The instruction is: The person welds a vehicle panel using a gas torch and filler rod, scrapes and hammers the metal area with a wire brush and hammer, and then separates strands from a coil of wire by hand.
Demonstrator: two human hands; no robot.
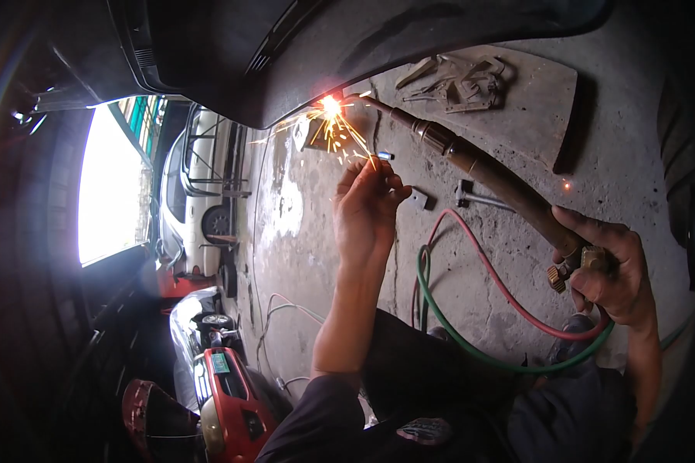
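My right hand (614, 266) is wrapped round the valve end of a brass gas welding torch (510, 181). The torch's narrow tip reaches the lower edge of a dark car body panel (324, 73). A bright glow (331, 106) burns at that edge, and orange sparks spray down and to the left. Just below the sparks, my left hand (369, 193) pinches what looks like a thin welding rod (374, 154), pointing up towards the glow. Most of the rod is lost among the sparks. Red (479, 247) and green (448, 328) hoses loop from the torch's rear.
A flat sheet (552, 112) bearing metal scraps (467, 81) lies on the concrete floor. Nearby are a hammer (483, 198), a small metal block (418, 198) and a glowing spot (567, 185). Further left stand a white vehicle (208, 162) and a red car (243, 401).
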